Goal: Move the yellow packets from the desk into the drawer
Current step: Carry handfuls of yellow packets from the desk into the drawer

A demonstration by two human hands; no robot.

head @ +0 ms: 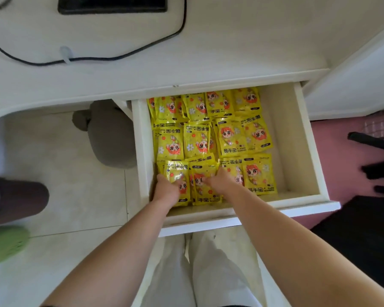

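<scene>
Both bare arms are reaching into the open white drawer (284,156), which is standing pulled out from under the counter (208,52). The yellow packets (208,138) are lying inside it in three overlapping rows, filling its left and middle parts. The left grip (167,189) is resting on top of the front-left packet (174,169), its fingers bending over the foil. The right grip (220,182) is lying on the neighbouring packet (205,193) just beside it, fingers pointing left. Whether either grip is pinching its packet or only pressing on it cannot be told.

Each packet is showing an orange-haired cartoon figure and white flowers. Several are carrying the words "HAND WARMER" beside large Chinese characters, some turned upside down to the camera; the smaller print is too fine to read.

A black cable (98,59) is running across the counter through a clear clip (64,54), below a black device (112,5) at the far edge.
</scene>
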